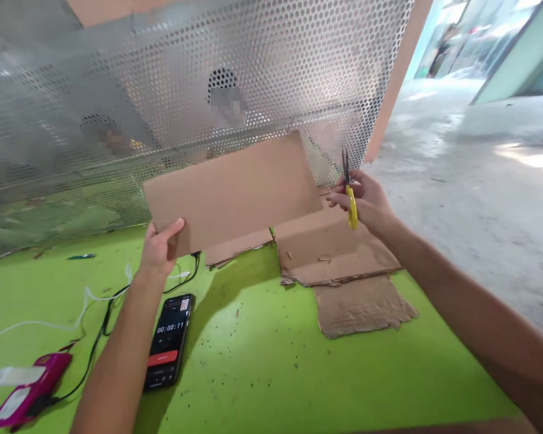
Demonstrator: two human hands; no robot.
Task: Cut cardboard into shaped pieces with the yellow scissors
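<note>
My left hand point(161, 244) grips the lower left corner of a flat brown cardboard sheet point(235, 193), thumb on the near face, its other fingers hidden behind. The sheet is held up above the table, tilted, with its right end higher. In my right hand point(364, 196) is a pair of scissors point(350, 202) with yellow handles, blades pointing up and close together. They are just right of the sheet, apart from it. Below lie torn cardboard pieces point(335, 247), partly stacked, with a smaller ragged piece point(366, 304) at the front.
A phone point(169, 340) showing a timer lies on the green table point(253, 361). White and black cables point(104, 319) run to a magenta device point(31, 389) at the left. Behind stands a perforated metal panel point(276, 66). Small dark specks dot the tabletop.
</note>
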